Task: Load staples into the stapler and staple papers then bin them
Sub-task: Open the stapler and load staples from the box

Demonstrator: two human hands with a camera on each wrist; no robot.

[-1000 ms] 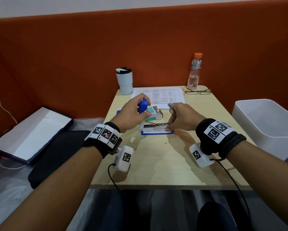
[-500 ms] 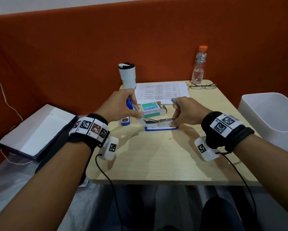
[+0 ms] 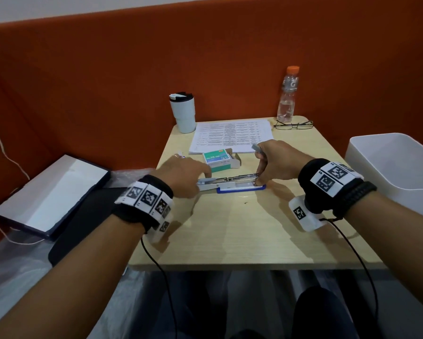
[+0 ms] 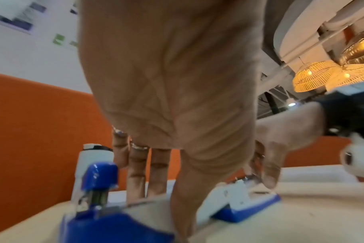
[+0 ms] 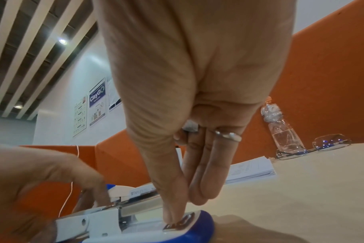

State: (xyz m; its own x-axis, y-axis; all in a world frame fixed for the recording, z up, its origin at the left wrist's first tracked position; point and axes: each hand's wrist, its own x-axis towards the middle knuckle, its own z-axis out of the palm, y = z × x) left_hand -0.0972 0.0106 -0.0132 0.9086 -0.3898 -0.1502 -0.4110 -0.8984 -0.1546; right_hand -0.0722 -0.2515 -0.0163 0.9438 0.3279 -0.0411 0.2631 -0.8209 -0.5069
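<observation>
We read "STAPLES" on the stapler (image 5: 135,218) arm in the right wrist view, "35" on the green staple box (image 3: 219,159), a "G" on the water bottle (image 3: 287,99), and "ClayGO" on a wall poster (image 5: 97,105). The printed sheets of the papers (image 3: 232,137) carry table text too small to read.

The stapler lies swung open on the table (image 3: 254,231), blue base flat, metal magazine exposed, its blue-capped top arm folded back toward the left. Our left hand (image 3: 183,176) rests on that rear part with fingers mostly straight, holding nothing. Our right hand (image 3: 276,162) presses thumb and fingertips down at the front end of the base by the anvil plate, while its curled upper fingers pinch a grey strip of staples (image 3: 256,148).

The staple box sits just behind the stapler, its cardboard tray slid out; we cannot tell what is in it. The white bin (image 3: 396,172) stands off the table's right edge; its inside is not in view. A white tumbler (image 3: 184,112), lidded, stands at the back left corner, the bottle is roughly a quarter full at the back right, with glasses (image 3: 293,124) beside it.

The papers lie at the rear edge, well apart from the bin. The near half of the table is bare wood.
</observation>
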